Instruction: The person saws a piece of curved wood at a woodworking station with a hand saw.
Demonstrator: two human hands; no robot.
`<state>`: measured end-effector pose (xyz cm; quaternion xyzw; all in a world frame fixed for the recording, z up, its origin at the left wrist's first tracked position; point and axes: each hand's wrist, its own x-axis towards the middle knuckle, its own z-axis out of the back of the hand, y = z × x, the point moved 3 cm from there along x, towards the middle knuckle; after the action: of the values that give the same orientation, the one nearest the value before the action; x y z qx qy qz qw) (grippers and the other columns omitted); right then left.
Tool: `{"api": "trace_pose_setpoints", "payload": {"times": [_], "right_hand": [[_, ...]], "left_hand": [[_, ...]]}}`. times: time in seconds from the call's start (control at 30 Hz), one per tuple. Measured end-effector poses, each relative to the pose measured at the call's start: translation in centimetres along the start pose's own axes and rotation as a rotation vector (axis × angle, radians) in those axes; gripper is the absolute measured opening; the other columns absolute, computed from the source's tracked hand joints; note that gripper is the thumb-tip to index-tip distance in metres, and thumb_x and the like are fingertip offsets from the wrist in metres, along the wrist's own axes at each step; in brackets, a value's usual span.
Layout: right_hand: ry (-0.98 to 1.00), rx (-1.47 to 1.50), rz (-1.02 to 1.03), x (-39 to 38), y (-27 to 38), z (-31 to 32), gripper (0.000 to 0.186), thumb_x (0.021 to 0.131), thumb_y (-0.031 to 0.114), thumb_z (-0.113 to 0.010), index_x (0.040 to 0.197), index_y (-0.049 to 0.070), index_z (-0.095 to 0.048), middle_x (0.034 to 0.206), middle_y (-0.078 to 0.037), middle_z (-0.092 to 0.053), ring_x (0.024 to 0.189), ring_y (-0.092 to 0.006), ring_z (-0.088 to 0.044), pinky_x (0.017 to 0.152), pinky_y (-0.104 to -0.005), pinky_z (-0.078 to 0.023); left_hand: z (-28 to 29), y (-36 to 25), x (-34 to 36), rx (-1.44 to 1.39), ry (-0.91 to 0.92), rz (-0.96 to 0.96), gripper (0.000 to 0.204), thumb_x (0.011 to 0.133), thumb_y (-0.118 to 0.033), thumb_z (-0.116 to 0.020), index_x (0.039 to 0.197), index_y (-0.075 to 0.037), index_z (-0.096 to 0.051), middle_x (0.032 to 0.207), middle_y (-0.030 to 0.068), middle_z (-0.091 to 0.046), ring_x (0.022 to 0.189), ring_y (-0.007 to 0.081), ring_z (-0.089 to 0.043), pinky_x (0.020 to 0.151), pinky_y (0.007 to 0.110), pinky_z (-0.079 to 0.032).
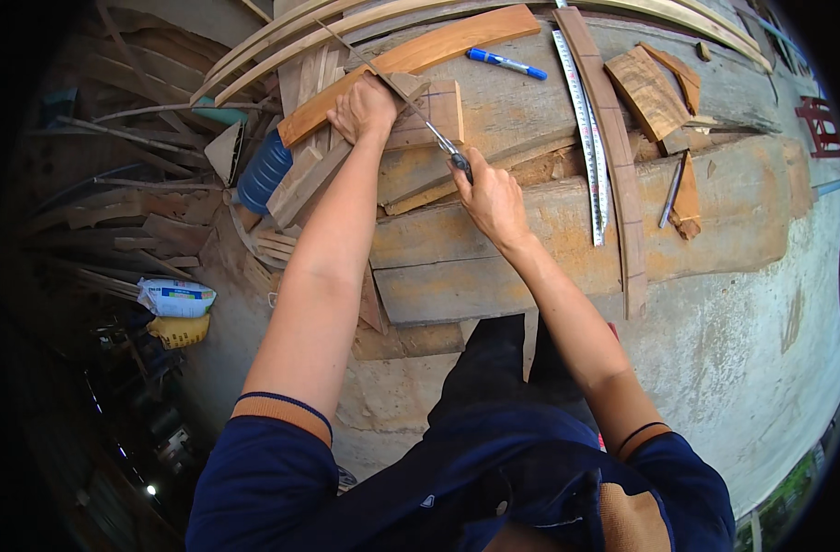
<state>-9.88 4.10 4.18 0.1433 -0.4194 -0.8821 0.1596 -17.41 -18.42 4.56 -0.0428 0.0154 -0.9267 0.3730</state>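
Note:
My right hand point(495, 198) is closed around the dark handle of a handsaw point(431, 127). Its thin blade, seen nearly edge-on, slants up to the left across a wooden block point(443, 112). On the far side of the blade, my left hand point(365, 109) presses down on the wood with bent fingers, gripping it; some fingertips are hidden. Just beyond that hand lies a curved orange-brown wooden piece point(438, 48). Whether the teeth have cut into the block cannot be made out.
A blue marker point(507, 63), a measuring tape point(586, 147) and a long brown strip point(613, 156) lie on the weathered planks point(714, 207). Offcuts point(647, 90) sit at right. A blue plastic bottle point(265, 172) and scrap wood point(153, 189) are at left.

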Motion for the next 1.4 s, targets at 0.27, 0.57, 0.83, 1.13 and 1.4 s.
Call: {"api": "trace_pose_setpoints", "payload": {"times": [0.27, 0.57, 0.83, 1.13, 1.4], "right_hand": [[-0.039, 0.019, -0.019, -0.4, -0.6, -0.3, 0.023, 0.094, 0.025, -0.062, 0.099, 0.005, -0.053, 0.071, -0.025, -0.066, 0.071, -0.0481, -0.066, 0.066, -0.0569, -0.052], [0.012, 0.094, -0.052, -0.4, -0.4, 0.3, 0.021, 0.095, 0.025, -0.060, 0.097, 0.005, -0.054, 0.071, -0.026, -0.065, 0.071, -0.0492, -0.065, 0.065, -0.0567, -0.051], [0.097, 0.083, -0.063, -13.5, -6.9, 3.3, 0.018, 0.093, 0.021, -0.061, 0.105, 0.008, -0.057, 0.074, -0.024, -0.065, 0.070, -0.0444, -0.064, 0.062, -0.0546, -0.049], [0.087, 0.114, -0.050, 1.1, -0.6, 0.6, 0.020, 0.098, 0.023, -0.054, 0.103, 0.005, -0.057, 0.074, -0.027, -0.064, 0.074, -0.0471, -0.064, 0.065, -0.0551, -0.048], [0.153, 0.152, -0.114, -14.0, -7.7, 4.1, 0.018, 0.095, 0.021, -0.060, 0.107, 0.008, -0.059, 0.076, -0.025, -0.065, 0.075, -0.0466, -0.064, 0.067, -0.0539, -0.050]], "left_hand": [[-0.7, 0.7, -1.1, 0.091, 0.057, 0.036, 0.044, 0.104, -0.040, -0.032, 0.126, -0.019, -0.064, 0.131, 0.0082, -0.059, 0.126, 0.0289, -0.049, 0.101, 0.058, -0.031], [-0.1, -0.3, -1.4, 0.026, 0.032, 0.066, 0.052, 0.103, -0.043, -0.026, 0.121, -0.017, -0.068, 0.131, 0.0071, -0.061, 0.121, 0.0308, -0.052, 0.097, 0.054, -0.037], [-0.3, 0.8, -1.5, -0.003, -0.063, 0.062, 0.044, 0.103, -0.039, -0.032, 0.115, -0.018, -0.069, 0.119, 0.0066, -0.063, 0.118, 0.0279, -0.051, 0.099, 0.052, -0.033], [-0.7, -0.1, -1.7, -0.050, -0.045, 0.045, 0.044, 0.104, -0.039, -0.033, 0.112, -0.017, -0.071, 0.116, 0.0075, -0.063, 0.112, 0.0278, -0.053, 0.097, 0.050, -0.033], [-0.6, 1.1, -1.6, -0.002, -0.069, 0.083, 0.044, 0.103, -0.039, -0.034, 0.112, -0.017, -0.071, 0.116, 0.0071, -0.064, 0.113, 0.0272, -0.053, 0.096, 0.049, -0.034]]}}
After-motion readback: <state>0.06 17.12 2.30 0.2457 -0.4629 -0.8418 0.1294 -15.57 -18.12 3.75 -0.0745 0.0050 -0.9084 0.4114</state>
